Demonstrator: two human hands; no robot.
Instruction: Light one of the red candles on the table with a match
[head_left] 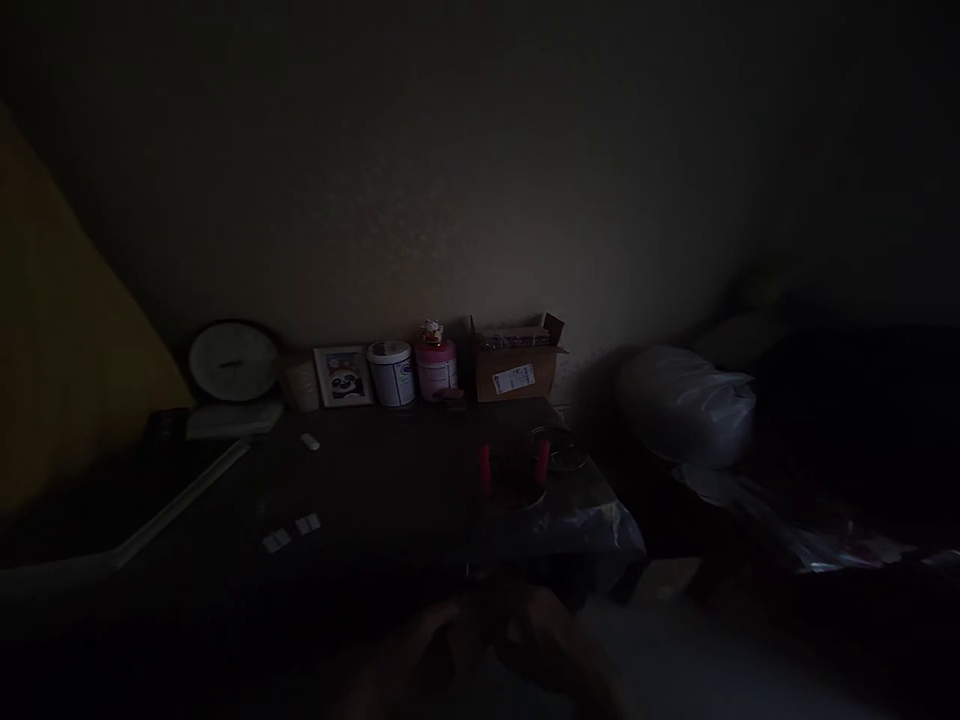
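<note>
The picture is very dark. At the bottom centre, just off the table's front edge, my left hand (439,635) and my right hand (544,630) are close together with fingers bent inward. Both look closed around something small between them, but shadow hides what it is. Beyond them on the dark table (375,470) stand two red upright pieces (484,468), near a round, shiny-rimmed object (559,450). Small white rectangular pieces (292,532) lie on the table to the left.
Along the wall stand a round white dial (232,362), a panda picture frame (345,378), a white tub (391,375), a pink-lidded tub (436,375) with a figurine on top, and an open cardboard box (517,375). A stuffed plastic bag (686,405) sits at right.
</note>
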